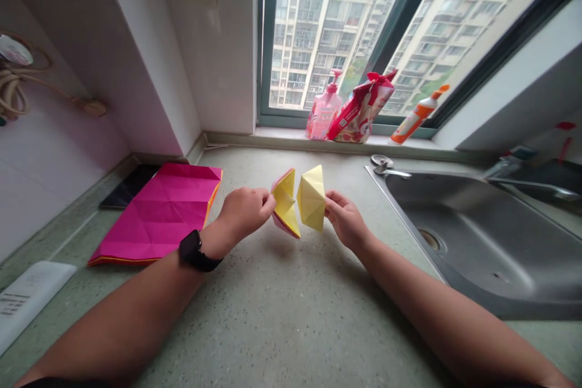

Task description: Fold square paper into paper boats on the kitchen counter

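Observation:
My left hand (245,213) pinches the left side of a folded paper piece (284,203), yellow inside with pink and dark edges. Opposite it, my right hand (346,218) grips a pale yellow folded paper piece (311,199) by its right edge. Both pieces are held above the counter, facing each other with a narrow gap between them. My fingertips are partly hidden behind the paper. To the left of my left hand lies a stack of creased magenta paper (168,212), with orange and yellow edges showing beneath the top sheet.
A steel sink (473,230) is set into the speckled counter (277,315) at the right. A pink pump bottle (324,110), a red pouch (364,106) and an orange-white bottle (418,116) stand on the windowsill. A dark flat object (127,187) and a white object (34,294) lie at the left.

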Demonstrator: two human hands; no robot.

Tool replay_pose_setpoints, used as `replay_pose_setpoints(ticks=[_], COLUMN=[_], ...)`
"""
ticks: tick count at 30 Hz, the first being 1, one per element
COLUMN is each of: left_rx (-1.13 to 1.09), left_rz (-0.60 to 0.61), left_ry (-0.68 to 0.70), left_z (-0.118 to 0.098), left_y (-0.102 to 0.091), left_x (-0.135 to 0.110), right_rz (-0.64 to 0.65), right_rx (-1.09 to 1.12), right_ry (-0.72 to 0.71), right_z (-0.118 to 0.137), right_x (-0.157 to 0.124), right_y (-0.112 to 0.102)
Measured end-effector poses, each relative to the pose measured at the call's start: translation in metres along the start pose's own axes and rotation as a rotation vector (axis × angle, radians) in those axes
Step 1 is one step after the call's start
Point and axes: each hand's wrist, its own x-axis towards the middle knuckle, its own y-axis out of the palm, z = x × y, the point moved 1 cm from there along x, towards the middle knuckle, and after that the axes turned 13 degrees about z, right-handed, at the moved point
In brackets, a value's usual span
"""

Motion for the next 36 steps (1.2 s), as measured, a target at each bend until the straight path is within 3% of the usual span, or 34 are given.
replay_pose_setpoints(ticks=[14,36], left_rx=[0.004,0.044], left_rz=[0.013,-0.003], left_ry=[0.009,-0.027], left_z=[-0.012,-0.011], left_y=[-0.004,-0.007], left_x=[-0.006,-0.007], right_rz=[0.015,0.03], right_rx=[-0.07,-0.243], right_ry=[0.018,-0.048], right_z=[-0.008,0.008], right_x=[-0.002,-0.011], right_y=[-0.003,0.012])
